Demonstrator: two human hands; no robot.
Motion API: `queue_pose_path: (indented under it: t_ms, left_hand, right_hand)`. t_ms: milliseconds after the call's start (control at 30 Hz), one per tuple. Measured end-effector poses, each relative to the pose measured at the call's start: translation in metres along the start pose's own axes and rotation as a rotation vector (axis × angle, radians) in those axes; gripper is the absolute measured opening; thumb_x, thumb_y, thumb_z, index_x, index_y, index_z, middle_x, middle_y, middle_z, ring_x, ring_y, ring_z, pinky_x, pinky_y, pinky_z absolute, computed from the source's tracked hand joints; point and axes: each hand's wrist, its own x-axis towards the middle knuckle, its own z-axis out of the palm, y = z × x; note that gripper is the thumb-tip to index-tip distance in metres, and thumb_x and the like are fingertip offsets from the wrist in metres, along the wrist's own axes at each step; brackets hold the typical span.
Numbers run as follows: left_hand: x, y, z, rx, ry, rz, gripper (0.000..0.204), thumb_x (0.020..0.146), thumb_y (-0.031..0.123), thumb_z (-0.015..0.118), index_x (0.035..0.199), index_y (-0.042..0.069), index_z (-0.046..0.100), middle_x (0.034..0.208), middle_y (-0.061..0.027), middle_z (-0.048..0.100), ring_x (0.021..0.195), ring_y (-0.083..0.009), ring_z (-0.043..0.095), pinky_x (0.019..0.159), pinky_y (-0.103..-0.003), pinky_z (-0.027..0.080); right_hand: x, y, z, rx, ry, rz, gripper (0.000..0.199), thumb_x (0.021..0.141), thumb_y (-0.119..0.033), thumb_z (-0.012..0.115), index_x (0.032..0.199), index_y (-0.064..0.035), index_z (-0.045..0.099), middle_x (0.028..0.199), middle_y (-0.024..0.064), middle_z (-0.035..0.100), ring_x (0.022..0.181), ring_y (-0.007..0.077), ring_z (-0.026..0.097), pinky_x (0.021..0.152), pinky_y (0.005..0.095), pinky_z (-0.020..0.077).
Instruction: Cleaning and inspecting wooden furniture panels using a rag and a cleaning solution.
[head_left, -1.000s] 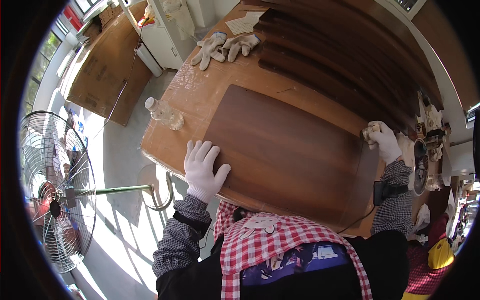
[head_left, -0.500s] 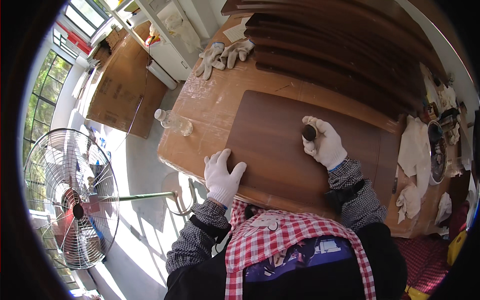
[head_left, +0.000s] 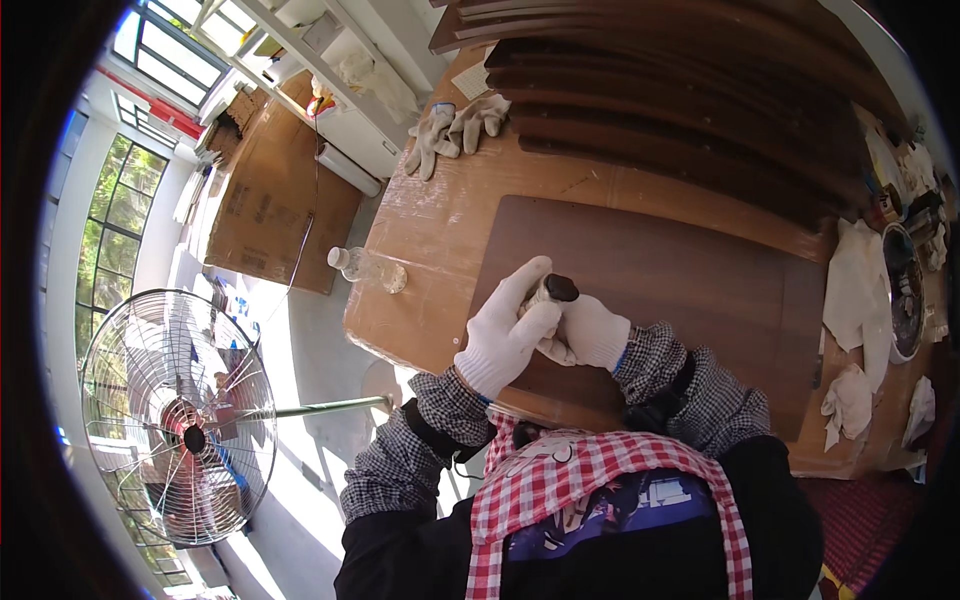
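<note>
A dark brown board lies flat before me, and both hands are above its left part. My left hand, in a white knit glove, is closed around a small black-topped object with a paler body. Its lower part is hidden in the glove, so its exact kind cannot be made out. Against it from the right rests my right hand, also gloved in white, its fingers curled in. What those fingers grip is hidden.
Stacked dark panels fill the table's far side. At the table's left are a clear bottle and spare gloves. White cloths and a round container lie right. A wire fan stands left.
My left hand has left the board's near-left edge and closed on the black-topped object. The right hand, which held it, has moved left to meet it. The view has shifted slightly.
</note>
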Motion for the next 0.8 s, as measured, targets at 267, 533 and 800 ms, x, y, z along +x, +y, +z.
queue_pose_path:
  t_ms: [267, 533, 800]
  left_hand:
    - [0.011, 0.071, 0.006, 0.930, -0.004, 0.026, 0.082, 0.091, 0.042, 0.079, 0.155, 0.001, 0.047, 0.121, -0.0234, 0.073, 0.114, -0.0269, 0.073, 0.098, -0.034, 0.056]
    - [0.046, 0.078, -0.033, 0.541, 0.001, -0.190, 0.042, 0.096, 0.025, 0.076, 0.130, 0.005, 0.065, 0.109, -0.0105, 0.070, 0.096, -0.0202, 0.070, 0.087, -0.032, 0.056]
    - [0.138, 0.088, -0.099, 0.213, 0.086, 0.059, 0.050, 0.097, 0.017, 0.072, 0.143, 0.002, 0.057, 0.126, -0.0130, 0.062, 0.110, -0.0162, 0.065, 0.088, -0.031, 0.058]
  right_hand:
    - [0.005, -0.004, 0.010, 0.057, 0.177, 0.022, 0.032, 0.113, -0.035, 0.045, 0.118, -0.0082, 0.062, 0.070, 0.0019, 0.059, 0.043, 0.0099, 0.046, 0.036, 0.0256, 0.0310]
    - [0.005, -0.009, 0.003, 0.244, 0.210, 0.125, 0.036, 0.111, -0.037, 0.051, 0.093, -0.0059, 0.056, 0.059, 0.0022, 0.051, 0.045, 0.0121, 0.044, 0.040, 0.0289, 0.0365]
    - [0.005, -0.008, 0.000, 0.182, 0.140, 0.167, 0.036, 0.111, -0.037, 0.050, 0.095, -0.0046, 0.057, 0.059, 0.0036, 0.051, 0.045, 0.0128, 0.043, 0.040, 0.0296, 0.0361]
